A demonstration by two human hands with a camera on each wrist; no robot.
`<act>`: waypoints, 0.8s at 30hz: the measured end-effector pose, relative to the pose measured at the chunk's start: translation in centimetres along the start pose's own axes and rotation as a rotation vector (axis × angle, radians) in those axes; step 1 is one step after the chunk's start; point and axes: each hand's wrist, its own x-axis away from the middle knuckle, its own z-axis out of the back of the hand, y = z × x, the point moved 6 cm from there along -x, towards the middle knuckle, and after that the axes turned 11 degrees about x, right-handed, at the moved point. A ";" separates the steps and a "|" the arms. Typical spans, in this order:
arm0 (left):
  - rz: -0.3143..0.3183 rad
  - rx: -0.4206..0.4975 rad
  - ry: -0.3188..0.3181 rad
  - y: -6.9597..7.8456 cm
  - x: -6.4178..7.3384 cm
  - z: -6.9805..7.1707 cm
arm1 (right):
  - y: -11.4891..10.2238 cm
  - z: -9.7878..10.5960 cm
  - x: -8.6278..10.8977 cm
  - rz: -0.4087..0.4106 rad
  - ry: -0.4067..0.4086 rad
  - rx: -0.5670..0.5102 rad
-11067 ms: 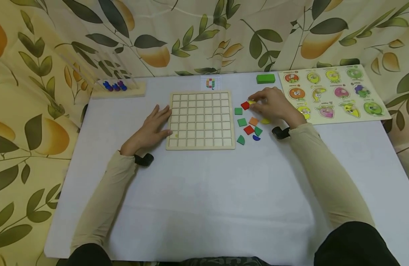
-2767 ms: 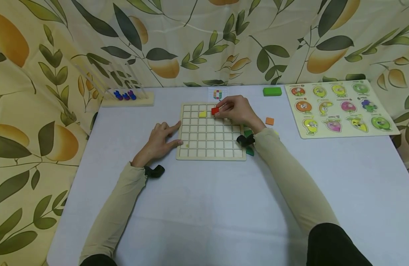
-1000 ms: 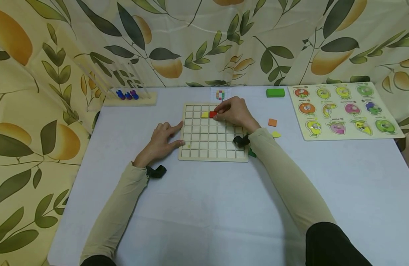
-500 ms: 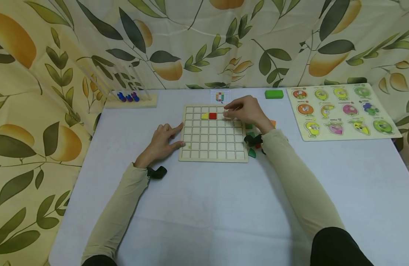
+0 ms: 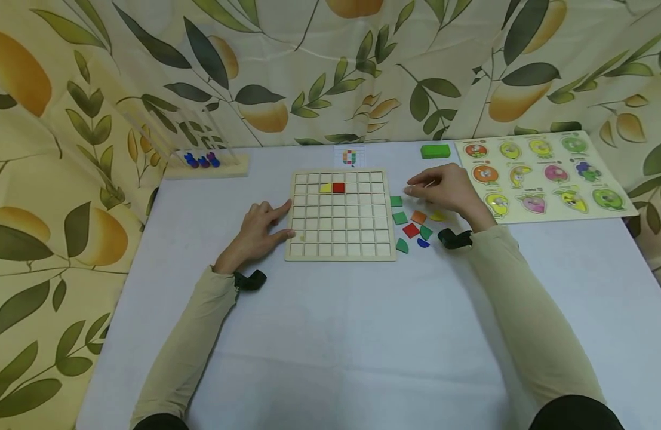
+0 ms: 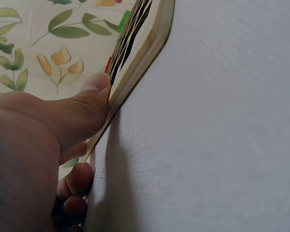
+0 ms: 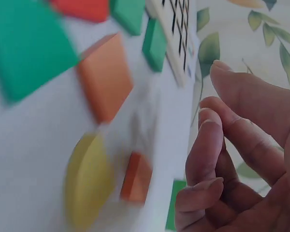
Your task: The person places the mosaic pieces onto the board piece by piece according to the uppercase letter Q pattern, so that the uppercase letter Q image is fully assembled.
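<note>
A wooden grid board [image 5: 339,257] lies mid-table with a yellow piece [image 5: 325,188] and a red square [image 5: 338,187] side by side in its second row. My left hand [image 5: 255,235] rests at its left edge, thumb and index finger stretched against the rim; the left wrist view has the thumb [image 6: 89,104] on that edge. My right hand [image 5: 443,190] hovers beyond the board's right side, holding nothing, thumb apart from its bent fingers. Below it in the right wrist view are an orange square [image 7: 106,77], a yellow curved piece [image 7: 89,181] and an orange-red piece [image 7: 137,178].
Right of the board lie green squares [image 5: 399,218], another red square [image 5: 411,230] and a blue piece [image 5: 423,243]. Behind stand a pattern card [image 5: 349,156] and a green block [image 5: 435,151]. A fruit puzzle board [image 5: 545,176] is at right, a bead rack [image 5: 206,168] at left.
The red square has been set into the grid beside the yellow piece and let go. My right hand has withdrawn rightward over the loose pieces. The left hand stays at the board's edge.
</note>
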 end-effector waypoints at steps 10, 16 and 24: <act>0.008 0.005 0.003 -0.1 0.0 0.0 | 3.5 0.8 3.2 -0.047 0.032 0.069; 0.013 -0.001 0.007 -0.1 -0.1 -0.1 | 5.2 1.0 4.6 -0.114 -0.004 0.133; 0.020 0.007 0.011 -0.1 0.0 -0.1 | 5.8 0.3 5.4 -0.164 -0.061 0.206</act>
